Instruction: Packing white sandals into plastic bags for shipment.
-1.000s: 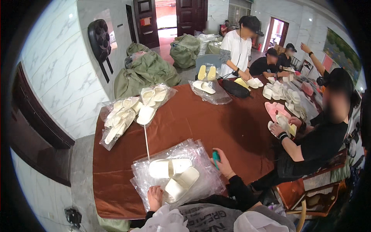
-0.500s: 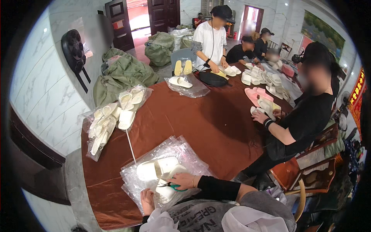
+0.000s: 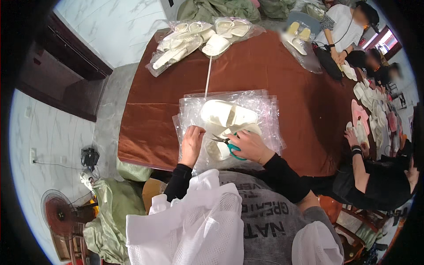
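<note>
A pair of cream-white slippers [image 3: 215,112] lies on a stack of clear plastic bags [image 3: 270,115] in front of me. My right hand [image 3: 249,146] grips scissors [image 3: 233,151] with green handles above the nearer slipper [image 3: 215,149], partly covering it. The scissor blades point left, toward my other hand. To the left of the slippers, my left hand [image 3: 192,142] is raised with thumb and fingers pinched together. Whatever sits in that pinch, if anything, is too small to make out.
Bagged white slippers [image 3: 187,42] lie on the far left of the brown-covered table [image 3: 154,119]. A white strap [image 3: 208,79] runs from them toward the bags. Co-workers handle slippers along the right side. A fan [image 3: 60,214] stands at lower left.
My view has tilted down and turned left, shifting the table across the picture. My left hand has moved forward beside the slippers, fingers pinched. My right hand still holds the scissors.
</note>
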Demonstrator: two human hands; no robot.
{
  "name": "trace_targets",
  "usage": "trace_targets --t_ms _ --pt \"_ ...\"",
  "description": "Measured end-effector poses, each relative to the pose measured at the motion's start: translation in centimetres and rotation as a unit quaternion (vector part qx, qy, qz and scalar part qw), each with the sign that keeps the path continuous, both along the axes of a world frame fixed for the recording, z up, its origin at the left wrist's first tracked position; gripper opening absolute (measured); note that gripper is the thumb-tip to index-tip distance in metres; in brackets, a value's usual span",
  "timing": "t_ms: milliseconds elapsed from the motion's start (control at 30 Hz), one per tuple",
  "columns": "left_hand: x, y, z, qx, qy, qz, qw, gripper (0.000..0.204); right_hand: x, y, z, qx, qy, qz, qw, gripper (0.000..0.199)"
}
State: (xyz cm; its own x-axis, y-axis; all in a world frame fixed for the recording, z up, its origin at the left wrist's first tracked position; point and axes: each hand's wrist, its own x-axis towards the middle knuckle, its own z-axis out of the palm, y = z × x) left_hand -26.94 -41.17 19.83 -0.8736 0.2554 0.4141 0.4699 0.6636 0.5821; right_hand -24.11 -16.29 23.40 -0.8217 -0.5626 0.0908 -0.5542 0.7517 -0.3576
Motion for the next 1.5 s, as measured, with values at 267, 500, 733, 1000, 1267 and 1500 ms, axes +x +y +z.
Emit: trace_targets --t_ms 267,500,733,1000,1267,1500 --pt "0.5 0.8 1.3 -0.007 -0.001 -0.014 1.0 0.012 0.0 -2.2 -2.5 -0.016 0.05 0.008 0.999 0.042" --pt "1.4 -4.8 4.4 0.097 0.058 0.186 0.976 0.016 -0.3 4.5 -2.8 -0.09 -0.008 -0.137 0.986 0.04" --pt "8.1 -23.1 2.7 0.18 0.044 0.466 0.865 0.007 0.2 16.3 -6.3 -0.019 -0.068 -0.408 0.91 0.044" --pt "15.4 -27.4 -4.5 0.323 0.014 0.571 0.754 0.005 -1.2 19.8 -8.2 0.245 -0.198 -0.387 0.867 0.042" --pt "21.3 -28.8 -12.2 0.383 -0.017 0.624 0.681 0.006 -3.6 17.9 -6.7 0.268 -0.161 -0.357 0.88 0.046" --pt "32.0 -42.0 -14.0 0.119 -0.071 0.708 0.693 0.054 -5.0 11.8 -4.0 0.122 -0.136 -0.349 0.919 0.038"
